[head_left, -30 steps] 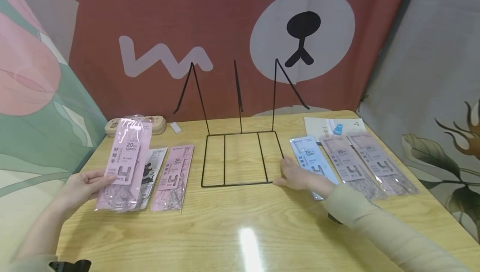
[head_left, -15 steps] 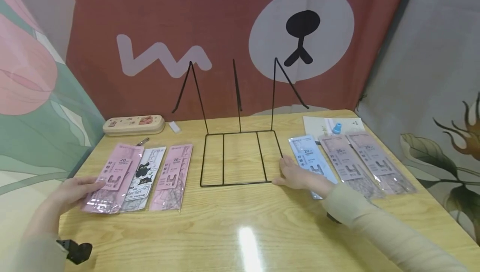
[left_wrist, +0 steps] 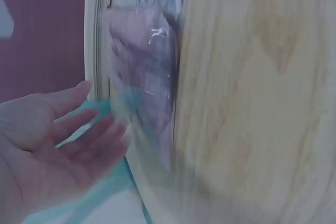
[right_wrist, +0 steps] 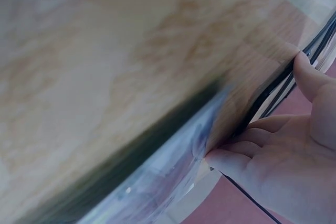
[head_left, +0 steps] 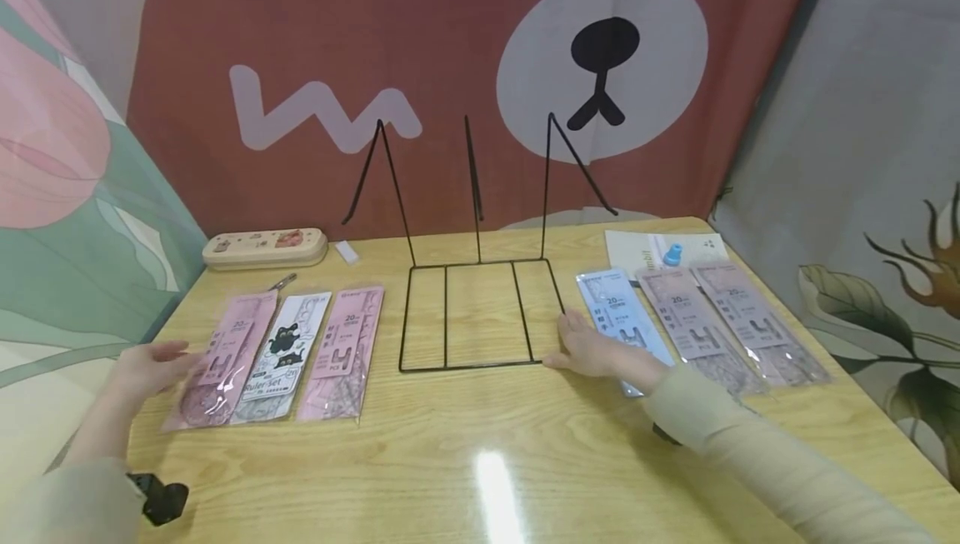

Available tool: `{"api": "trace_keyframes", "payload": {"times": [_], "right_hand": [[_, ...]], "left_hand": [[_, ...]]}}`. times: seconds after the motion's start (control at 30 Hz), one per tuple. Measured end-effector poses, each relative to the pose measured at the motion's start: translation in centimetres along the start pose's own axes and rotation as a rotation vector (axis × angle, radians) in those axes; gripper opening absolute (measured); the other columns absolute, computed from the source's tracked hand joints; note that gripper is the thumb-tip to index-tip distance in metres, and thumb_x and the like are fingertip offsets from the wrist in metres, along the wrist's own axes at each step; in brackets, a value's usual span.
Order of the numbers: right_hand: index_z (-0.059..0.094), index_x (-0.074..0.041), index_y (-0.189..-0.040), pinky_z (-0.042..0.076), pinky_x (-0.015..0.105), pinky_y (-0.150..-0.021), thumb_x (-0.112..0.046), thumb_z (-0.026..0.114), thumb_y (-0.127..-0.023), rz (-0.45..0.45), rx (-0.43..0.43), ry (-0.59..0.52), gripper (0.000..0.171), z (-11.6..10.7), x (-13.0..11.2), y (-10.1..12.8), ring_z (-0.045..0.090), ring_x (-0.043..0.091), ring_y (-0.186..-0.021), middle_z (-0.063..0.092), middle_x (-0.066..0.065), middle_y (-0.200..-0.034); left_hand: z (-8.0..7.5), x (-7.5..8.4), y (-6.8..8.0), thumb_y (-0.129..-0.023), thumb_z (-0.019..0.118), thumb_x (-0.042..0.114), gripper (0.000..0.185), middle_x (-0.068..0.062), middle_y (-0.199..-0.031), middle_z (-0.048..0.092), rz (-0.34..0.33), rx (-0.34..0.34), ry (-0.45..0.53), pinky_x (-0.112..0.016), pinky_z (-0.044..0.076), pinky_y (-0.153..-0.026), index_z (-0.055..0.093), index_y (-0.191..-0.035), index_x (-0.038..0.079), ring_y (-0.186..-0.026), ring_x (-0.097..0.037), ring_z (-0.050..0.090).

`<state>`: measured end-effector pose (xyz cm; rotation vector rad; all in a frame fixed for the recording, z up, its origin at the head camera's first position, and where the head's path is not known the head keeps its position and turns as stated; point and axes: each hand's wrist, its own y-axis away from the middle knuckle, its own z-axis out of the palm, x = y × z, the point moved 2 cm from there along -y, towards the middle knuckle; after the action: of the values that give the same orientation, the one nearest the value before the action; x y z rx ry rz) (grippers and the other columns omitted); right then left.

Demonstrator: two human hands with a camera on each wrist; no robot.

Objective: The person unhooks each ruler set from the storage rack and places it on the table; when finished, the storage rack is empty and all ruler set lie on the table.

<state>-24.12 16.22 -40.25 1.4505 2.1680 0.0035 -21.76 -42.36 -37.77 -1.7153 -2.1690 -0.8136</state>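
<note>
A pink packet (head_left: 221, 356) lies flat at the left end of a row on the wooden table (head_left: 480, 444). My left hand (head_left: 153, 365) hovers just beside its left edge with straight fingers and holds nothing. In the left wrist view the left hand (left_wrist: 58, 140) shows an open palm next to the pink packet (left_wrist: 147, 77). My right hand (head_left: 592, 352) rests on the table at the front right corner of a black wire rack (head_left: 480, 319), partly over a blue packet (head_left: 618, 315). In the right wrist view its fingers (right_wrist: 252, 156) touch the rack's wire (right_wrist: 283, 87).
Next to the pink packet lie a cat-print ruler-set packet (head_left: 281, 352) and another pink packet (head_left: 345, 352). Two greyish-pink packets (head_left: 693, 319) lie to the right of the blue one. A pencil case (head_left: 264, 248), an eraser (head_left: 347, 252) and a paper with a blue cap (head_left: 673, 256) sit behind.
My left hand lowered the pink packet from upright to flat on the table, let it go and drew back to the left. The right hand has stayed put.
</note>
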Motion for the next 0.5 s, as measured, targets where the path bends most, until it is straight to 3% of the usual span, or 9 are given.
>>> {"api": "trace_keyframes", "payload": {"times": [0.07, 0.2, 0.37, 0.5], "right_hand": [[0.007, 0.020, -0.141, 0.006, 0.055, -0.117, -0.036, 0.049, -0.097, -0.002, -0.004, -0.002, 0.083, 0.0, 0.0, 0.0, -0.001, 0.050, -0.140, -0.004, 0.039, -0.149], [0.007, 0.020, -0.141, 0.006, 0.055, -0.117, -0.037, 0.048, -0.097, 0.001, -0.007, 0.000, 0.083, 0.0, 0.0, 0.0, -0.001, 0.049, -0.141, -0.004, 0.038, -0.149], [0.008, 0.019, -0.142, 0.006, 0.056, -0.117, -0.038, 0.049, -0.097, 0.008, -0.008, -0.012, 0.083, 0.0, 0.1, 0.1, -0.001, 0.049, -0.141, -0.003, 0.037, -0.149], [0.008, 0.018, -0.142, 0.005, 0.056, -0.116, -0.039, 0.050, -0.096, 0.010, -0.010, -0.030, 0.084, 0.0, 0.3, 0.2, -0.002, 0.048, -0.141, -0.004, 0.036, -0.150]], "left_hand": [[0.2, 1.1, 0.1, -0.097, 0.042, 0.044, 0.075, -0.043, -0.136, 0.030, 0.039, 0.091, -0.037, -0.065, 0.039, -0.090, 0.026, -0.137, -0.017, -0.119, -0.058, 0.035], [1.1, 3.8, -0.2, -0.100, 0.037, 0.038, 0.068, -0.044, -0.134, 0.031, 0.155, 0.195, -0.068, -0.068, 0.034, -0.094, 0.025, -0.138, -0.018, -0.120, -0.061, 0.032], [2.7, 7.3, -0.6, -0.101, 0.029, 0.040, 0.067, -0.046, -0.135, 0.029, 0.210, 0.158, -0.094, -0.070, 0.028, -0.098, 0.022, -0.141, -0.014, -0.122, -0.063, 0.027], [4.2, 9.6, -0.8, -0.101, 0.031, 0.043, 0.066, -0.041, -0.139, 0.028, 0.243, 0.154, -0.121, -0.069, 0.026, -0.102, 0.026, -0.142, -0.008, -0.127, -0.060, 0.025]]}}
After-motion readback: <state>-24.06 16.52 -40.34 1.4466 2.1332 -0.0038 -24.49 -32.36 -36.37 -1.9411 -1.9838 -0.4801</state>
